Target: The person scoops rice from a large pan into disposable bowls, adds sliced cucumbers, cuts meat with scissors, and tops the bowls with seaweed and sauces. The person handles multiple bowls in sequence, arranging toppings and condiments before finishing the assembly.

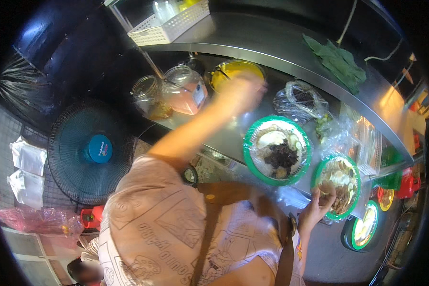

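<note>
The left hand (240, 93) is stretched well out along the steel counter (224, 138), up at the rim of the yellow-filled bowl (236, 71), and it is blurred, so I cannot tell whether its fingers are closed on anything or simply spread over the bowl. The right hand (319, 202) stays close to the body, fingers curled and pinching at the near edge of the green-rimmed plate of food (341, 183), touching it or something on it (the exact contact is too small to make out). Between the two hands lies a second, larger green-rimmed plate (277, 150) with dark greens heaped in its middle; it sits down and to the right of the left hand, and up and to the left of the right hand. The bowl therefore lies far forward, at the end of the extended left arm, while the right hand is well apart from it and much nearer the small plate. Two clear jars (171, 93) stand just left of the bowl.
</note>
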